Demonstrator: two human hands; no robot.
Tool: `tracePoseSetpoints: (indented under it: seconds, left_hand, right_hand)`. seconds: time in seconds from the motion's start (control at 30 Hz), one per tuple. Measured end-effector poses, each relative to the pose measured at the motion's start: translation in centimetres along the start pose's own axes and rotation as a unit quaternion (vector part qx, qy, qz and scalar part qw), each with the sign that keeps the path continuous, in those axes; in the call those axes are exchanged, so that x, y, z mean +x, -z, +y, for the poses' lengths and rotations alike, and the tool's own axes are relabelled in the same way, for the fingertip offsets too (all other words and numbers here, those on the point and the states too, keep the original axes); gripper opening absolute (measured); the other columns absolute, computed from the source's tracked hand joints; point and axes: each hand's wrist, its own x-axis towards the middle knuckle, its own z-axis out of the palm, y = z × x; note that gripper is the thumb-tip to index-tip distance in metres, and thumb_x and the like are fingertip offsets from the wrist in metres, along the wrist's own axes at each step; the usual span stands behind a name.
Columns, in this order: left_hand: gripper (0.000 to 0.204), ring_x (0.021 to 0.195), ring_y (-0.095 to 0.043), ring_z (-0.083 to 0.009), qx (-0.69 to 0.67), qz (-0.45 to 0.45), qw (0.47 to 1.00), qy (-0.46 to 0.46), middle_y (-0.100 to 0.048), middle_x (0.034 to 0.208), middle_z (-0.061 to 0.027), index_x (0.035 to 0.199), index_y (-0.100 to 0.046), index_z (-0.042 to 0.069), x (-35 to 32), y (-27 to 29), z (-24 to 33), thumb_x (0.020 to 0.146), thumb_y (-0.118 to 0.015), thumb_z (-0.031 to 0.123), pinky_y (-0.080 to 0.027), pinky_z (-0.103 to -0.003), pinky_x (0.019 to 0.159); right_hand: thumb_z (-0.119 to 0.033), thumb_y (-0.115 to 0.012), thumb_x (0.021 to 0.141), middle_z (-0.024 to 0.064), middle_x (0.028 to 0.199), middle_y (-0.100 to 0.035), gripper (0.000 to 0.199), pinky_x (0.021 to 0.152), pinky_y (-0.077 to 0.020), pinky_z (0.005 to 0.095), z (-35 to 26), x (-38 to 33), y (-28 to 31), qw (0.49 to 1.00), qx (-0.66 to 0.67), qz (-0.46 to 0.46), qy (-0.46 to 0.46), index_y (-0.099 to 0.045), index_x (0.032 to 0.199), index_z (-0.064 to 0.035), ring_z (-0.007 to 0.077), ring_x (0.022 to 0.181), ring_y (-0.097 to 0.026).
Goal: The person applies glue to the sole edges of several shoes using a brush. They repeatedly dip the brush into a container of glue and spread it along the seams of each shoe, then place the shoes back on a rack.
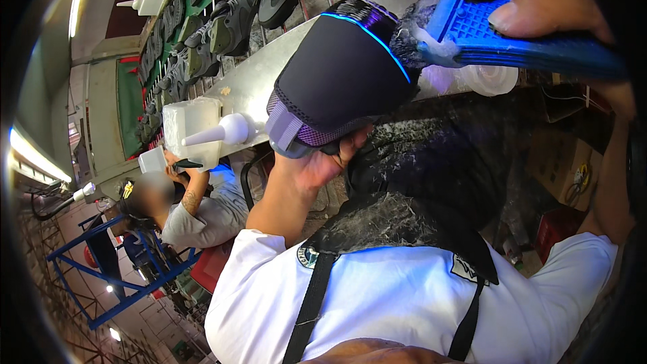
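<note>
My left hand (327, 168) supports a black shoe upper (340, 74) from below, its fingers partly hidden under it. Purple mesh and a grey pull tab show at the upper's near end, and a bright blue line crosses its far part. My right hand (546, 10) grips a blue glue brush (475, 30) with a textured plastic handle. Its dark bristles, smeared with whitish glue, meet the upper's right edge beside the blue line.
A metal ledge (249, 98) runs behind the upper. On it sit a translucent container (192, 121) with a white nozzle bottle (232, 128), and a clear round tub (492, 79). Grey shoes (236, 23) fill a rack beyond. Another person (209, 212) works at the left.
</note>
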Motion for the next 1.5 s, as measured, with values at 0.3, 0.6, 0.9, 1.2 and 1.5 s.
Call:
tracePoseSetpoints:
  seconds: [0.3, 0.6, 0.9, 1.2, 1.5]
  left_hand:
    - [0.053, 0.075, -0.056, -0.0212, -0.08, -0.04, 0.992, 0.088, -0.056, 0.103, -0.0269, 0.129, -0.052, -0.006, -0.9, -0.5, -3.2, 0.099, -0.056, 0.038, -0.055, -0.025, 0.056]
    - [0.036, 0.063, -0.057, -0.0158, -0.138, -0.023, 0.984, 0.114, -0.053, 0.091, -0.0201, 0.12, -0.054, -0.008, -0.9, -0.1, -5.1, 0.097, -0.061, 0.018, -0.052, -0.018, 0.045]
    - [0.043, 0.062, -0.058, -0.0174, -0.154, -0.056, 0.977, 0.137, -0.055, 0.091, -0.0198, 0.129, -0.05, -0.004, -0.4, 0.2, -5.6, 0.1, -0.057, 0.027, -0.05, -0.019, 0.043]
    - [0.043, 0.054, -0.053, -0.0136, 0.074, -0.019, 0.996, 0.051, -0.055, 0.085, -0.0164, 0.131, -0.052, -0.005, -0.7, 1.6, -4.5, 0.102, -0.055, 0.028, -0.046, -0.02, 0.039]
    - [0.046, 0.084, -0.052, -0.0198, 0.574, 0.017, 0.729, -0.372, -0.057, 0.105, -0.0121, 0.136, -0.052, 0.001, 1.8, -1.4, 8.2, 0.095, -0.06, 0.021, -0.045, -0.026, 0.066]
  right_hand:
    - [-0.014, -0.063, 0.097, 0.0254, 0.13, -0.062, 0.024, 0.097, -0.0555, 0.0447, 0.3, -0.1, -0.7, 0.999, 0.017, 0.033, 0.0, -0.066, 0.12, -0.0099, 0.0379, 0.113, -0.067]
    - [-0.016, -0.061, 0.099, 0.0256, 0.131, -0.061, 0.022, 0.096, -0.0558, 0.0444, 0.8, 0.6, -1.1, 0.999, 0.031, 0.043, 0.002, -0.067, 0.12, -0.0105, 0.0378, 0.113, -0.068]
    - [-0.02, -0.058, 0.1, 0.0244, 0.13, -0.063, 0.019, 0.092, -0.0569, 0.0426, 1.2, 0.4, -1.6, 0.998, 0.036, 0.048, 0.006, -0.068, 0.115, -0.0127, 0.0376, 0.109, -0.07]
    - [-0.003, -0.077, 0.078, 0.0265, 0.119, -0.07, 0.026, 0.093, -0.0565, 0.0375, 0.7, -1.4, -4.0, 0.97, 0.195, 0.145, -0.03, -0.077, 0.105, -0.0004, 0.0331, 0.105, -0.071]
    - [-0.008, -0.06, 0.092, 0.0241, 0.131, -0.065, 0.016, 0.094, -0.0565, 0.049, 2.0, -10.8, -8.4, 0.814, 0.342, 0.47, -0.02, -0.074, 0.099, -0.0076, 0.0369, 0.113, -0.067]
